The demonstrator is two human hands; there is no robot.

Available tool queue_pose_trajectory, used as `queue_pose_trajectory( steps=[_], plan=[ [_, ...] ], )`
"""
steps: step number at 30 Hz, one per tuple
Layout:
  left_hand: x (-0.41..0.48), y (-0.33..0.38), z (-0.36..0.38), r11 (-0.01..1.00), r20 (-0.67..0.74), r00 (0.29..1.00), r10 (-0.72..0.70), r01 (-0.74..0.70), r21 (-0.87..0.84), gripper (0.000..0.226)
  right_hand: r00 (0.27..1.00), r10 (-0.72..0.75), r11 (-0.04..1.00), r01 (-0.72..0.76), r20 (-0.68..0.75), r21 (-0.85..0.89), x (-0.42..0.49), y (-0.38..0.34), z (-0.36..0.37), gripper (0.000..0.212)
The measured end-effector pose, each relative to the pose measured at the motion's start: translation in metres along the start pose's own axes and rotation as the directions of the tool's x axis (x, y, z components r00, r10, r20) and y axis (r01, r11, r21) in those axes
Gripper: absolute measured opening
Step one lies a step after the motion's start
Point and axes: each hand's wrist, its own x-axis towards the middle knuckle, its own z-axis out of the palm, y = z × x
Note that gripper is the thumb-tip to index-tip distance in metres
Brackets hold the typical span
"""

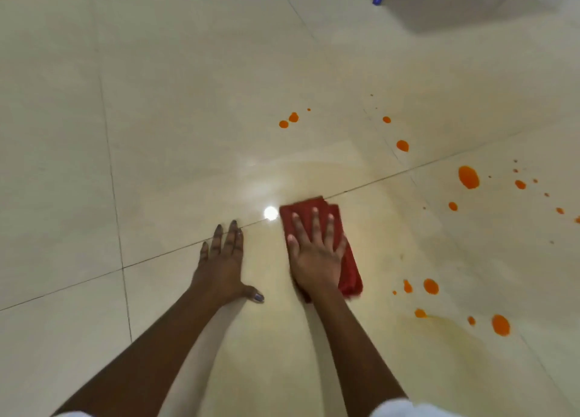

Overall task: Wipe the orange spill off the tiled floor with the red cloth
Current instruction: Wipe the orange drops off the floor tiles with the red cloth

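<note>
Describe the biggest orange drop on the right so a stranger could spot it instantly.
On the glossy cream tiled floor, the right hand presses a folded red cloth. Right of it and farther away, two grout lines cross; just right of that crossing lies the tall oval orange drop. It outsizes every round spot nearby, amid tiny specks.

Legible markings: none.
The red cloth [353, 275] and tiled floor [188, 102] carry no readable text, label or number.
</note>
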Motion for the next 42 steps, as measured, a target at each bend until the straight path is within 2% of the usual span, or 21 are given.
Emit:
queue_pose_trajectory(
  steps=[1, 3, 5, 8, 10, 13, 15, 17, 19, 21, 23, 25, 27, 29, 31, 34, 36, 38, 40, 41, 42],
  plan=[
    [-0.003, 0.002, 0.000, 1.000, -0.009, 1.000, 0.008, -0.008, 0.012, 0.140, 1.000, 0.002, 1.000, -0.002, 0.022, 0.003, 0.005, 0.013, -0.007, 0.051],
    [-0.004, 0.003, -0.002, 1.000, -0.019, 1.000, 0.001, -0.001, 0.031, 0.139, 0.986, 0.166, 0.985, -0.166, -0.007, 0.043, 0.004, 0.055, -0.019, 0.051],
    [-0.012, 0.012, -0.003, 0.999, -0.026, 1.000, -0.014, 0.015, 0.036, 0.137, 0.938, 0.347, 0.935, -0.345, -0.015, 0.076, -0.029, 0.101, -0.022, 0.052],
    [-0.021, 0.042, 0.006, 0.999, -0.031, 0.999, 0.034, -0.032, 0.042, 0.133, 0.883, 0.469, 0.879, -0.467, 0.001, 0.098, -0.086, 0.123, -0.020, 0.053],
    [-0.031, 0.077, 0.020, 0.982, 0.006, 0.985, 0.173, -0.173, 0.072, 0.130, 0.887, 0.461, 0.883, -0.462, 0.027, 0.083, -0.116, 0.110, -0.013, 0.058],
    [-0.040, 0.132, 0.041, 0.931, 0.066, 0.941, 0.331, -0.337, 0.138, 0.128, 0.942, 0.337, 0.942, -0.337, -0.004, 0.006, -0.146, 0.098, -0.005, 0.063],
    [-0.042, 0.152, 0.049, 0.914, 0.083, 0.936, 0.343, -0.352, 0.199, 0.129, 0.977, 0.210, 0.977, -0.210, -0.028, -0.025, -0.139, 0.110, -0.006, 0.055],
    [-0.037, 0.161, 0.053, 0.916, 0.113, 0.942, 0.315, -0.333, 0.225, 0.132, 0.980, 0.170, 0.978, -0.180, -0.104, -0.105, -0.117, 0.148, -0.013, 0.054],
    [-0.032, 0.165, 0.054, 0.915, 0.138, 0.946, 0.292, -0.318, 0.249, 0.135, 0.940, 0.325, 0.938, -0.334, -0.105, -0.088, -0.107, 0.196, -0.021, 0.057],
    [-0.033, 0.168, 0.054, 0.919, 0.146, 0.954, 0.262, -0.293, 0.264, 0.137, 0.853, 0.512, 0.859, -0.512, -0.101, 0.032, -0.121, 0.232, -0.026, 0.055],
    [-0.032, 0.174, 0.054, 0.923, 0.155, 0.961, 0.228, -0.264, 0.280, 0.139, 0.791, 0.592, 0.806, -0.585, -0.154, 0.089, -0.146, 0.227, -0.017, 0.056],
    [-0.033, 0.177, 0.053, 0.920, 0.162, 0.961, 0.224, -0.264, 0.290, 0.138, 0.832, 0.508, 0.861, -0.493, -0.223, 0.122, -0.160, 0.182, -0.006, 0.058],
    [-0.033, 0.177, 0.050, 0.922, 0.174, 0.959, 0.224, -0.266, 0.282, 0.138, 0.942, 0.291, 0.956, -0.282, -0.169, 0.076, -0.140, 0.142, 0.001, 0.055],
    [-0.032, 0.173, 0.049, 0.925, 0.178, 0.955, 0.236, -0.277, 0.260, 0.138, 0.988, 0.117, 0.993, -0.119, -0.103, -0.006, -0.094, 0.143, -0.008, 0.054],
    [-0.032, 0.170, 0.048, 0.928, 0.171, 0.953, 0.248, -0.285, 0.239, 0.138, 0.966, 0.237, 0.969, -0.243, -0.106, -0.051, -0.060, 0.179, -0.025, 0.056],
    [-0.034, 0.171, 0.047, 0.931, 0.172, 0.956, 0.240, -0.276, 0.240, 0.138, 0.837, 0.533, 0.846, -0.526, -0.123, 0.088, -0.079, 0.233, -0.032, 0.054],
    [-0.035, 0.175, 0.049, 0.929, 0.170, 0.959, 0.225, -0.264, 0.260, 0.138, 0.772, 0.596, 0.802, -0.585, -0.222, 0.119, -0.119, 0.216, -0.018, 0.054],
    [-0.034, 0.176, 0.049, 0.929, 0.170, 0.960, 0.222, -0.261, 0.263, 0.138, 0.826, 0.500, 0.866, -0.479, -0.261, 0.145, -0.138, 0.164, -0.001, 0.056],
    [-0.034, 0.174, 0.048, 0.932, 0.173, 0.959, 0.223, -0.262, 0.250, 0.136, 0.950, 0.258, 0.966, -0.253, -0.178, 0.048, -0.117, 0.130, 0.005, 0.055],
    [-0.034, 0.172, 0.048, 0.934, 0.174, 0.958, 0.227, -0.265, 0.239, 0.136, 0.976, 0.162, 0.987, -0.161, -0.144, 0.019, -0.092, 0.126, -0.002, 0.054],
    [-0.034, 0.170, 0.048, 0.936, 0.171, 0.957, 0.233, -0.268, 0.227, 0.137, 0.985, 0.136, 0.991, -0.137, -0.107, -0.001, -0.070, 0.134, -0.013, 0.053]
  ],
)
